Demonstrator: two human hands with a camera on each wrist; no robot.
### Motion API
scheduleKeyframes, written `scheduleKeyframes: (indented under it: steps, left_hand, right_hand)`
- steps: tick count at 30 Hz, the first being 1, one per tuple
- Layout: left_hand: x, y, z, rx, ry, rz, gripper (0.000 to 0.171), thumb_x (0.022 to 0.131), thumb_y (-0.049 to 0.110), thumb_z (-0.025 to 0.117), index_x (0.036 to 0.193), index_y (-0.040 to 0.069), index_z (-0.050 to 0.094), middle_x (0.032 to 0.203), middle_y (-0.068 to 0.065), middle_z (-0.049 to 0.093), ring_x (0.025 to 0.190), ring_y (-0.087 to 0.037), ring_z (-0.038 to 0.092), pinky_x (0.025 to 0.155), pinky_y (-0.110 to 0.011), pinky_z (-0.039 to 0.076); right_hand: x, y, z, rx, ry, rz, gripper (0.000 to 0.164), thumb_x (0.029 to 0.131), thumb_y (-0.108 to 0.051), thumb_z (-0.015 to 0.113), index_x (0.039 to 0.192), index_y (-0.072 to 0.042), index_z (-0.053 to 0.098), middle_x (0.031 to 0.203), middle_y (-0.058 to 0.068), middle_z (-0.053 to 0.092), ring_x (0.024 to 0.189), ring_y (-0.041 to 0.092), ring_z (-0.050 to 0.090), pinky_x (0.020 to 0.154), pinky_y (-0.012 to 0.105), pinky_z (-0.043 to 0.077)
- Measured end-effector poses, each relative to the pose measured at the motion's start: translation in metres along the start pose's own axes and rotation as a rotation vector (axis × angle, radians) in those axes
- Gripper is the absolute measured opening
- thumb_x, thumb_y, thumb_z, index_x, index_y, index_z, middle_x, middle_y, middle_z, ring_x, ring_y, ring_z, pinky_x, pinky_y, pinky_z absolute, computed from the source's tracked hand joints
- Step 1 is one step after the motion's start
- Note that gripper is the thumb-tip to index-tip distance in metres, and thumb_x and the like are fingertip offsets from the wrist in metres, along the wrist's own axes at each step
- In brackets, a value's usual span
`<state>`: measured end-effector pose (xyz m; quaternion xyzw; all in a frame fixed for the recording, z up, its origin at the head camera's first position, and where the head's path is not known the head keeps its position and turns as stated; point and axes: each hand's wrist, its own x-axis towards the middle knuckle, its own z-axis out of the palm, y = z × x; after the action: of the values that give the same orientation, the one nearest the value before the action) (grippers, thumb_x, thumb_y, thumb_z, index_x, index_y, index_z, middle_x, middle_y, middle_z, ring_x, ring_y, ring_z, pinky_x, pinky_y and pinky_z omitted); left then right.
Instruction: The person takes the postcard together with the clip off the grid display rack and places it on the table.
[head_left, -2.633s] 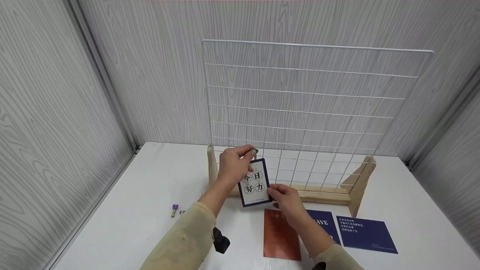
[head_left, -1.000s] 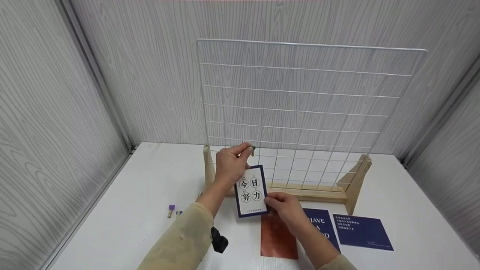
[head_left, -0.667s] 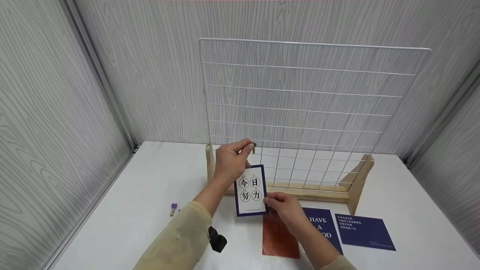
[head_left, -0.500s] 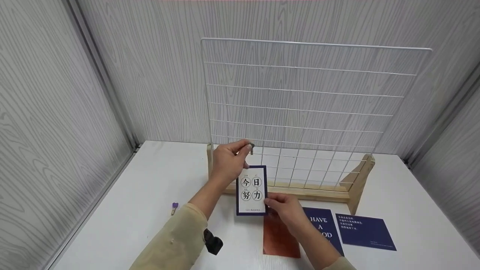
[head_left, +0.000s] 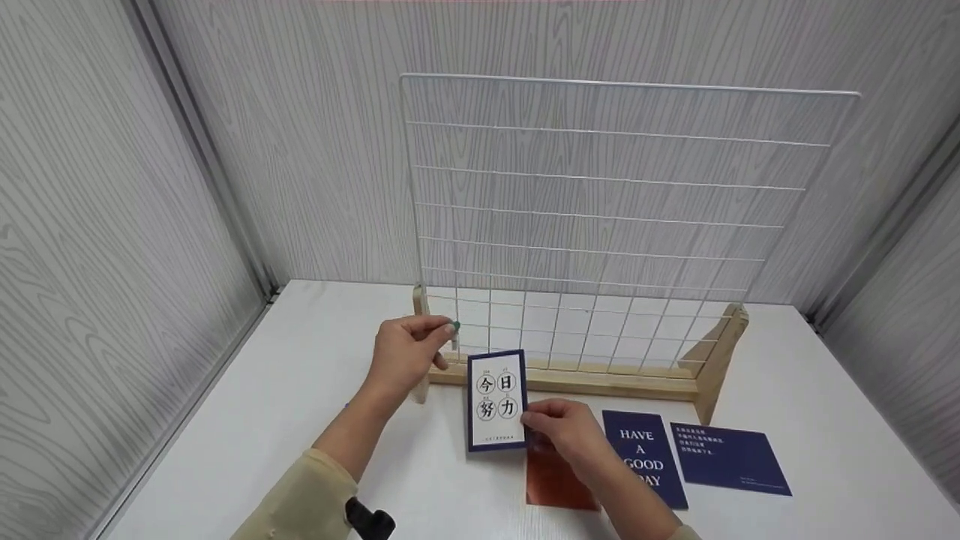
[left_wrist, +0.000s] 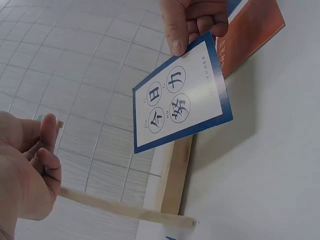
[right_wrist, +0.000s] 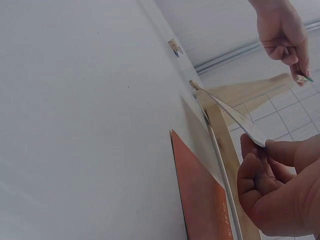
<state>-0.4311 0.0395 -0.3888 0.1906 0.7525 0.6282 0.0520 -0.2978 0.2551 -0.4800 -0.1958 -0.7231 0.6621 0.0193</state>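
Observation:
My left hand point(head_left: 405, 352) pinches a small wooden clothespin point(head_left: 454, 337) with a green top between thumb and forefinger, in front of the wire grid's lower left corner. My right hand point(head_left: 566, 431) holds a blue-bordered white card point(head_left: 497, 397) by its lower right edge, thumb in front. The card bears several circled black characters and stands nearly upright over the table, before the grid. A gap separates the clothespin from the card. Seen from the left wrist, the card point(left_wrist: 180, 95) tilts and the clothespin point(left_wrist: 60, 123) is mostly hidden by fingers.
A white wire grid point(head_left: 592, 180) stands in a wooden base point(head_left: 622, 384). An orange card point(head_left: 559, 480) lies partly under my right hand, beside a blue "HAVE A GOOD DAY" card point(head_left: 637, 450) and another blue card point(head_left: 731, 457). Two clothespins, one near point(right_wrist: 174, 47) and one farther point(right_wrist: 194, 85), lie on the table.
My left hand has moved left and down with the clothespin, away from the card's top edge. My right hand has lowered the card slightly toward the table.

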Motion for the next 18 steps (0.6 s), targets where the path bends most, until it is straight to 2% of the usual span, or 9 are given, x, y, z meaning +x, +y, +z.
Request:
scheduleKeyframes:
  steps: [5,9,18]
  left_hand:
    - [-0.009,-0.013,-0.019,0.018,0.011,-0.09,0.012,0.1,0.005,0.074,0.11,0.001,0.08,0.099,-0.015,0.077,0.059,-0.013,0.062,0.057,-0.02,0.054]
    - [-0.018,-0.024,-0.031,0.04,-0.006,-0.172,0.013,0.1,0.008,0.074,0.109,0.0,0.079,0.098,-0.015,0.077,0.06,-0.014,0.063,0.057,-0.02,0.051]
    - [-0.029,-0.048,-0.048,0.177,-0.045,-0.324,0.014,0.101,0.014,0.073,0.108,0.002,0.078,0.096,-0.008,0.076,0.063,-0.018,0.07,0.056,-0.026,0.044]
  right_hand:
    - [-0.004,0.001,0.004,-0.004,-0.029,0.019,0.024,0.096,-0.012,0.077,0.115,0.003,0.074,0.094,0.009,0.074,0.079,0.019,0.068,0.071,0.031,0.059]
    - [-0.006,0.002,0.007,0.018,-0.05,0.035,0.023,0.095,-0.01,0.078,0.112,0.004,0.073,0.095,0.009,0.074,0.079,0.018,0.07,0.072,0.032,0.061]
    - [-0.013,0.008,0.012,0.038,-0.081,0.035,0.017,0.095,-0.008,0.078,0.106,0.005,0.073,0.088,0.008,0.073,0.073,0.017,0.069,0.067,0.032,0.061]
